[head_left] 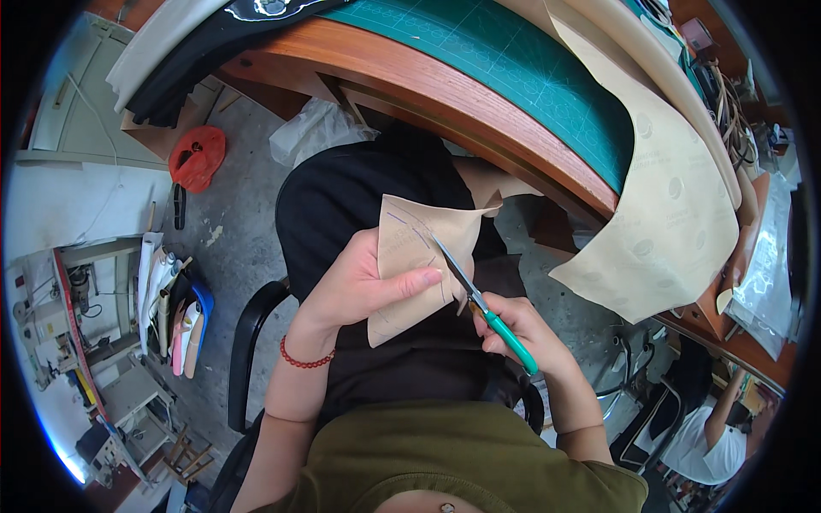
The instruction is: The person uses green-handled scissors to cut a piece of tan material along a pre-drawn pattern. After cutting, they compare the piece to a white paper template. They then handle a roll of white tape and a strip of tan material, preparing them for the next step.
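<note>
My left hand (359, 286) grips a small tan sheet (402, 244) above my lap, the thumb lying flat across its face. Pen lines are drawn on this sheet, and its upper right corner curls up. In my right hand (526, 321) is a pair of scissors (505, 335) with green handles. Their blades point up and to the left and lie against the sheet's right part, where a cut edge seems to run. How far apart the blades are is hard to make out.
Ahead stands a wooden table (410, 81) with a green cutting mat (505, 68). A large tan sheet (658, 205) hangs over its right edge. Chair armrests (248, 359) flank me. A red bag (197, 158) lies on the floor at left; another person (710, 440) sits at lower right.
</note>
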Demonstrator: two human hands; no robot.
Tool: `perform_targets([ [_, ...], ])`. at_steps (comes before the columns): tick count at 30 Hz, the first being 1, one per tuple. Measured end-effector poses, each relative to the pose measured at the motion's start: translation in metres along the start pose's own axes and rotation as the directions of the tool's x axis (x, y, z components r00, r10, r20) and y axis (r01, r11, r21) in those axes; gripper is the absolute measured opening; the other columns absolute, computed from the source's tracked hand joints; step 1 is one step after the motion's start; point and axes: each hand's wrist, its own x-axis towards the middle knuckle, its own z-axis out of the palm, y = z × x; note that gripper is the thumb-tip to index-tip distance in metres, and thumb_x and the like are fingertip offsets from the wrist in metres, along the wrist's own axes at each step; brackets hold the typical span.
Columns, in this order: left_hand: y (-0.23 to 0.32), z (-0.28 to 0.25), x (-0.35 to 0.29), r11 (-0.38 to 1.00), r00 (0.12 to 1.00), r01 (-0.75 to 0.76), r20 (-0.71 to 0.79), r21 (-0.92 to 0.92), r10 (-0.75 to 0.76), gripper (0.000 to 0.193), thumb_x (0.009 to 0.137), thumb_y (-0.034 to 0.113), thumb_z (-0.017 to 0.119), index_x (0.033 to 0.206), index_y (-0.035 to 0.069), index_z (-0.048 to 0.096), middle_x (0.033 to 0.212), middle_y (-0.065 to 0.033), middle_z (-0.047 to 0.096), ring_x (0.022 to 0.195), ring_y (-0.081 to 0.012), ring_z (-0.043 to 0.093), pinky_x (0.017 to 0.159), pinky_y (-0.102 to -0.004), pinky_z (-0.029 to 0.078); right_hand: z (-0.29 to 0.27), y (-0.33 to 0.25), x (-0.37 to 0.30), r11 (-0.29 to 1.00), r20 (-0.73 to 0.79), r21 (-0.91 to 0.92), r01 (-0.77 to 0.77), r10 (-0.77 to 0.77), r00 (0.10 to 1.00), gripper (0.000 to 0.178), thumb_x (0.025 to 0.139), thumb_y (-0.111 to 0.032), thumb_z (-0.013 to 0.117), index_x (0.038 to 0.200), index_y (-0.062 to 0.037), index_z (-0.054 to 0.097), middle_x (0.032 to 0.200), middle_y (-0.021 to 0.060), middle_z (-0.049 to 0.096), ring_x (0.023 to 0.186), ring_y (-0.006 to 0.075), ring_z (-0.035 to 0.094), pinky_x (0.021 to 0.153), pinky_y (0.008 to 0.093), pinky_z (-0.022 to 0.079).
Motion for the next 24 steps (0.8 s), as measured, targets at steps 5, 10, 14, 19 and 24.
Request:
perform_targets([
  [5,0.0,-0.001,-0.001,1.0,0.999,0.031,0.01,-0.003,-0.031,0.026,0.088,0.01,0.068,0.11,-0.002,0.062,0.099,-0.0051,0.068,0.09,-0.0083,0.061,0.079,-0.0252,0.051,-0.003,-0.002,-0.001,0.997,0.036,-0.036,-0.068,0.069,0.997,0.041,0.08,-0.033,0.076,0.082,-0.0011,0.05,0.065,0.0084,0.046,0.057,0.0187,0.044,0.054,0.0309,0.038],
  [10,0.002,0.0,-0.001,0.99,0.989,0.139,0.059,-0.028,-0.137,0.03,0.083,0.008,0.072,0.11,-0.002,0.063,0.099,-0.0053,0.067,0.089,-0.0095,0.061,0.08,-0.0258,0.05,0.011,0.009,0.005,0.99,-0.119,0.036,0.135,-0.129,0.984,0.055,0.077,-0.057,0.071,0.075,-0.0062,0.049,0.055,-0.0033,0.044,0.047,0.0061,0.039,0.043,0.0239,0.03],
  [14,0.001,-0.005,-0.002,0.994,0.983,0.111,0.146,-0.004,-0.11,0.03,0.087,0.01,0.069,0.113,-0.002,0.06,0.101,-0.0052,0.067,0.091,-0.0093,0.061,0.081,-0.0258,0.051,0.005,-0.002,0.002,0.999,-0.023,0.049,-0.01,0.012,1.0,0.055,0.076,-0.055,0.073,0.076,-0.0054,0.05,0.057,-0.0021,0.044,0.05,0.0076,0.04,0.046,0.0247,0.032],
  [19,0.003,-0.006,-0.002,0.988,0.969,0.152,0.194,0.018,-0.153,0.034,0.086,0.01,0.07,0.116,-0.002,0.058,0.104,-0.0056,0.066,0.093,-0.0098,0.06,0.083,-0.0268,0.05,0.004,0.002,0.001,1.0,-0.026,0.007,0.022,-0.022,0.999,0.054,0.076,-0.054,0.073,0.076,-0.005,0.049,0.058,-0.0014,0.044,0.052,0.0092,0.041,0.048,0.0259,0.033],
  [24,0.0,-0.006,-0.003,0.979,0.949,0.2,0.238,0.045,-0.205,0.034,0.084,0.009,0.071,0.114,-0.001,0.058,0.101,-0.0044,0.066,0.091,-0.0091,0.06,0.082,-0.0264,0.05,0.001,0.0,0.0,0.999,0.024,-0.035,0.041,-0.041,0.999,0.039,0.079,-0.029,0.077,0.085,-0.0005,0.052,0.062,0.008,0.041,0.056,0.0191,0.038,0.053,0.0311,0.036],
])
